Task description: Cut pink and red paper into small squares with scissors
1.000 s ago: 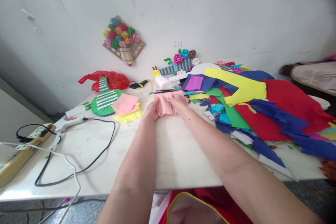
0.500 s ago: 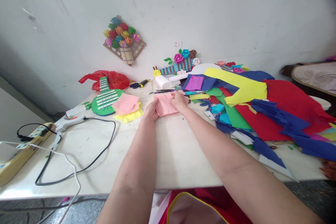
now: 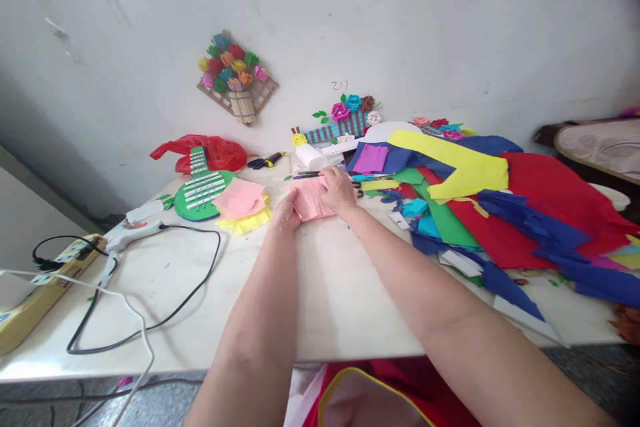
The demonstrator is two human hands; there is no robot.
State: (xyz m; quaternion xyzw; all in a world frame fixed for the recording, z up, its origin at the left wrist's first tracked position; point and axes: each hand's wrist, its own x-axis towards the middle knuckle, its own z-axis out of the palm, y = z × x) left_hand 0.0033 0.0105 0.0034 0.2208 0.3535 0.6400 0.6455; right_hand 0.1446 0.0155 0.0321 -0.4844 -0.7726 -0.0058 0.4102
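Observation:
A folded piece of pink crepe paper (image 3: 311, 200) is between my hands, just above or on the table. My left hand (image 3: 286, 212) grips its left edge, thumb side against the paper. My right hand (image 3: 339, 191) lies over its right part with bent fingers closed on the upper edge; the fingertips are partly hidden. To the left lie a pink paper square (image 3: 241, 196) and yellow crepe paper (image 3: 245, 222) under it. Behind my hands are dark pens (image 3: 306, 175) and a white roll (image 3: 311, 157).
A green guitar-shaped craft (image 3: 205, 190), scissors (image 3: 265, 161) and a glue gun (image 3: 135, 235) with a looping cord stand left. A power strip (image 3: 60, 283) lies at the left edge. Red paper (image 3: 545, 200), yellow paper (image 3: 465, 170) and scraps cover the right side.
My right hand has shifted slightly left over the pink crepe paper, its fingers bending more. The paper's right part is now more covered. My left hand stays nearly in place.

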